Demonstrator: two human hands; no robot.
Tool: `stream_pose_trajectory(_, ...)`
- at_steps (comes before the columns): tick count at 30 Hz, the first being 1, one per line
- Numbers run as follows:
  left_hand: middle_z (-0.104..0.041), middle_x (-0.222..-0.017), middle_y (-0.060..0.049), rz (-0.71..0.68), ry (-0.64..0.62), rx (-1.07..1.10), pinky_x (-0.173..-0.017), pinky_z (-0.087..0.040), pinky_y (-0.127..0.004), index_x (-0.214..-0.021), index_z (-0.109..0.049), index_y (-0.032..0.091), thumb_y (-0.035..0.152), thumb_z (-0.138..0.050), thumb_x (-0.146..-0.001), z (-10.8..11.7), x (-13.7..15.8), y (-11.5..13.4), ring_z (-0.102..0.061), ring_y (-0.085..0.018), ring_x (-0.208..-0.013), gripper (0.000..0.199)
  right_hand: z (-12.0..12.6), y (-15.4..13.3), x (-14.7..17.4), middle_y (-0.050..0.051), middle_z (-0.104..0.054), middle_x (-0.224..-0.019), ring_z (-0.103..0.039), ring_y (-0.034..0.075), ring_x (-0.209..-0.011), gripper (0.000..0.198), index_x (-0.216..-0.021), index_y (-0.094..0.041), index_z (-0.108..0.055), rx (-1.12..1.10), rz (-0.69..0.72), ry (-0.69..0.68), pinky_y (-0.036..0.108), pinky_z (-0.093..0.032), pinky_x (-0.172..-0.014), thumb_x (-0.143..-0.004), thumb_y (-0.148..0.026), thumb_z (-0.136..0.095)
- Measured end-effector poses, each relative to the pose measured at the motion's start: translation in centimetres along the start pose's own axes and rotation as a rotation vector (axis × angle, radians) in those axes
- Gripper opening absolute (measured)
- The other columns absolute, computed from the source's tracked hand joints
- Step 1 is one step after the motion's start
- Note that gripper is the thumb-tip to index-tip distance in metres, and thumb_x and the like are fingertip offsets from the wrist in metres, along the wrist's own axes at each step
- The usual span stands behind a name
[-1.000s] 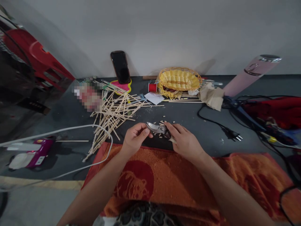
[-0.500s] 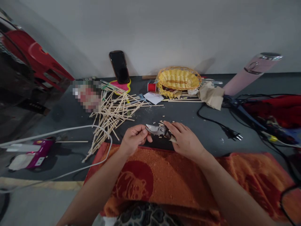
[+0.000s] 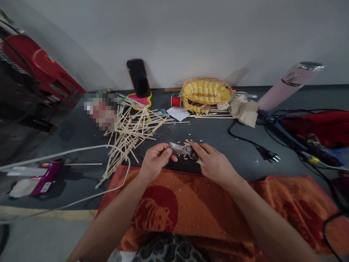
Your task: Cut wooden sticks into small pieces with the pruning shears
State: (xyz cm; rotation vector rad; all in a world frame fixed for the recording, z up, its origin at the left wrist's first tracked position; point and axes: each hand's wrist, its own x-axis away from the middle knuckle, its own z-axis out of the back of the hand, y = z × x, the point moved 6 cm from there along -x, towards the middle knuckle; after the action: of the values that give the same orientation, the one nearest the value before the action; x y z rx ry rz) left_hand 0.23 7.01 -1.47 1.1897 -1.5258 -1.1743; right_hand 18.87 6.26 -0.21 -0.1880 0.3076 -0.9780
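My right hand [image 3: 215, 160] is wrapped around the handles of a pair of pruning shears [image 3: 181, 148], whose metal blades point left. At the blade tips, my left hand [image 3: 156, 158] has thumb and fingers pinched together. Whatever sits in that pinch is too small or hidden to make out. Several short cut bits of wooden stick [image 3: 190, 140] lie scattered on the dark table [image 3: 218, 133] behind and under the shears. To the left of my hands spreads a loose pile of long thin wooden sticks [image 3: 133, 127].
An orange towel [image 3: 207, 203] covers the near edge. Along the wall stand a phone [image 3: 138, 78], a red thread spool [image 3: 176, 101], a yellow woven basket [image 3: 208, 91] and a pink flask [image 3: 289, 85]. A black plug [image 3: 268, 154] lies right; a purple power strip [image 3: 50, 178] and white cable lie left.
My right hand and the shears have shifted very slightly, with the handles a little differently angled. The left hand keeps its pinch by the blade tips.
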Motion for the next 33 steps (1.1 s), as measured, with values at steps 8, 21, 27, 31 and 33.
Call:
stream_pose_trajectory(8, -0.072, -0.076, -0.005, -0.080, 0.102, -0.219, -0.048, -0.038, -0.020, -0.084, -0.061, 0.015, 0.035, -0.062, -0.084, 0.59, 0.07, 0.57, -0.048, -0.007, -0.048, 0.020, -0.02, 0.68, -0.28, 0.014, -0.055, -0.121, -0.054, 0.026, -0.107, 0.061, -0.143, -0.018, -0.032, 0.026, 0.000, 0.007, 0.043, -0.047, -0.090, -0.083, -0.014, -0.046)
stream_pose_trajectory(21, -0.071, -0.068, -0.006, 0.010, 0.027, -0.011, -0.040, -0.026, -0.017, -0.079, -0.059, 0.013, 0.034, -0.064, -0.084, 0.45, -0.06, 0.00, -0.038, -0.003, -0.040, 0.022, 0.56, 0.79, -0.16, 0.013, -0.057, -0.120, -0.054, 0.025, -0.105, 0.061, -0.142, -0.017, -0.036, 0.051, 0.043, 0.016, 0.040, -0.047, -0.090, -0.082, -0.013, -0.049)
stream_pose_trajectory(27, -0.071, -0.068, -0.005, -0.009, 0.033, -0.003, -0.041, -0.026, -0.017, -0.080, -0.058, 0.014, 0.033, -0.063, -0.085, 0.58, 0.01, 0.22, -0.037, -0.003, -0.040, 0.020, 0.74, 0.19, 0.07, 0.012, -0.059, -0.117, -0.058, 0.023, -0.098, 0.058, -0.140, -0.018, -0.038, 0.070, 0.029, 0.024, 0.037, -0.049, -0.088, -0.084, -0.010, -0.047)
stream_pose_trajectory(31, -0.071, -0.069, -0.005, -0.045, 0.046, -0.046, -0.042, -0.028, -0.018, -0.081, -0.059, 0.014, 0.035, -0.063, -0.085, 0.58, -0.03, 0.44, -0.038, -0.004, -0.042, 0.022, 0.36, 0.26, 0.09, 0.012, -0.058, -0.118, -0.058, 0.023, -0.099, 0.059, -0.141, -0.018, -0.037, 0.048, 0.008, 0.014, 0.037, -0.049, -0.089, -0.083, -0.010, -0.047)
stream_pose_trajectory(33, -0.071, -0.072, -0.005, -0.071, 0.051, -0.098, -0.043, -0.030, -0.019, -0.083, -0.060, 0.014, 0.036, -0.063, -0.084, 0.54, 0.01, 0.60, -0.040, -0.005, -0.044, 0.022, 0.22, 0.40, 0.03, 0.012, -0.058, -0.118, -0.058, 0.023, -0.100, 0.058, -0.141, -0.019, -0.037, 0.030, -0.001, 0.015, 0.037, -0.049, -0.089, -0.084, -0.012, -0.046)
